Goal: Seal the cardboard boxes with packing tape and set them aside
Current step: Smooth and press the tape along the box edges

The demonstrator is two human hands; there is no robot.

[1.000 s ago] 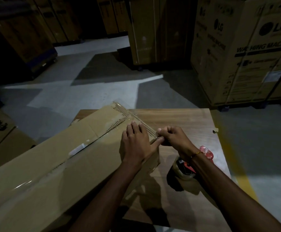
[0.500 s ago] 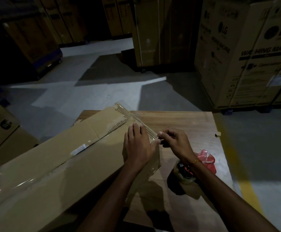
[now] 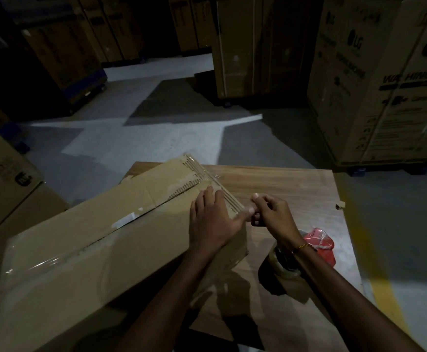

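Observation:
A long brown cardboard box [image 3: 85, 250] lies slantwise across the wooden table [image 3: 283, 184], its top seam covered with clear tape [image 3: 123, 221]. My left hand [image 3: 213, 219] rests flat on the box's top near its right end, thumb at the edge. My right hand [image 3: 271, 212] hovers just beside that end with fingers curled, pinching what looks like the tape's end at the box's corner. A red tape dispenser [image 3: 319, 246] with its tape roll [image 3: 283, 265] lies on the table under my right wrist.
Large printed washing machine cartons [image 3: 385, 85] stand on the floor at the right. More tall cartons [image 3: 235, 44] fill the dark back. Another brown box [image 3: 1, 179] stands at the left. A small cardboard scrap [image 3: 340, 205] lies at the table's right edge.
My right hand has opened its fist slightly and lifted a little at the box's corner. My left hand stays flat on the box. The camera has shifted slightly.

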